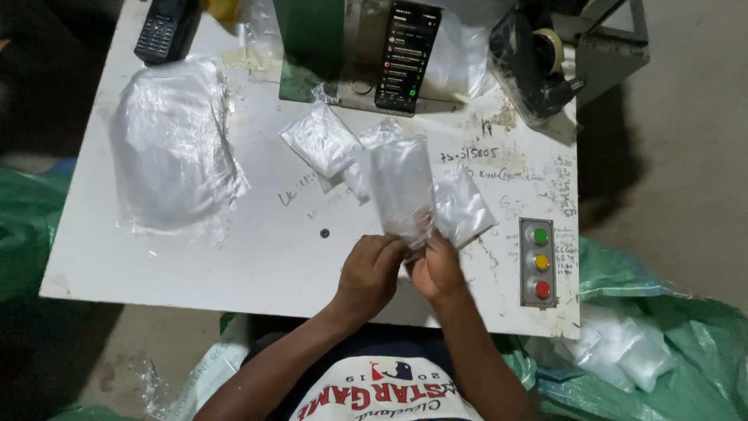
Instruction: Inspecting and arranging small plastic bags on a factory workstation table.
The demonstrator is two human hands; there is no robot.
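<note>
Clear plastic pouch [400,191], small and flat with something pale inside, stands raised over the middle of the white work surface [265,257], and I have it pinched at its lower edge from both sides. My left hand [369,274] has its grip closed on the bottom left corner, and my right hand [436,269] has its grip closed on the bottom right, the two hands almost touching. The pouch is blurred, so I cannot tell whether its top is sealed or open.

Just behind it on the surface lie several more small clear pouches [321,140], overlapping one another. Well to the left sits a large bundle of crumpled clear plastic [173,148]. A black smartphone with a lit screen [407,54] leans against a green machine base [312,35] at the far edge, and a grey control box with green, yellow and red buttons [538,261] is mounted at the right.

I judge this as the handling step on one pouch: held up and worked at its bottom edge. The next move calls for a firm, even pinch from both hands so the slippery film does not slide or twist.
</note>
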